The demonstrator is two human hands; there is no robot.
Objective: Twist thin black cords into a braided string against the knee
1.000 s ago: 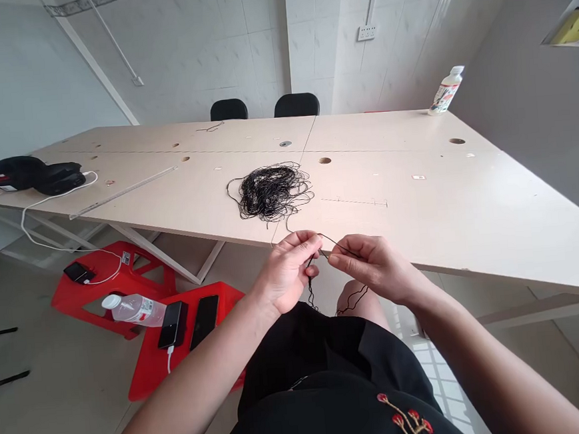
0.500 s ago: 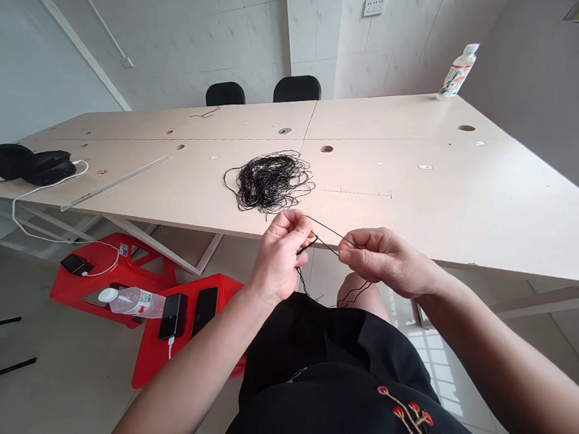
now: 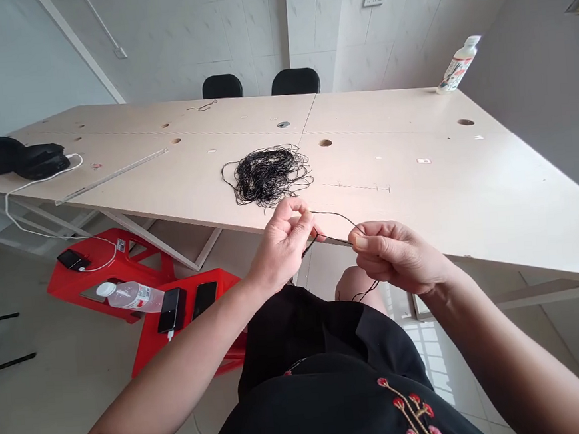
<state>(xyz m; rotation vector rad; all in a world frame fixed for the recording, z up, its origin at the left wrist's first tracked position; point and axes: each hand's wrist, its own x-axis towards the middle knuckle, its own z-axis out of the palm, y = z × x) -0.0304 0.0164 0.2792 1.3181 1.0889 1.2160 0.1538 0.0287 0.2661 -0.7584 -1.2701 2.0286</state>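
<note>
Take the heap of black cord (image 3: 266,175) on the table (image 3: 409,214) as your landmark. Your left hand (image 3: 285,247) is just this side of it, thumb and fingertips pinched together on a thin black cord (image 3: 337,214). Your right hand (image 3: 397,255) is to the near right of the heap, thumb and forefinger also clamped on cord. Between your hands, at the heap's near right, run two strands: the upper one bows in a slack arc, the lower is nearly straight and meets a small dark junction by your left fingers. More strands (image 3: 367,294) hang below your right hand, nearer you than the heap. The step in hand looks like fine fingerwork on the cord; I cannot tell whether the junction is a tied knot, nor whether the held cord joins the heap. In my judgement, the next move calls for a steady left pinch at that junction while your right takes up slack evenly, clear of the loose loops at the heap's right edge.
</note>
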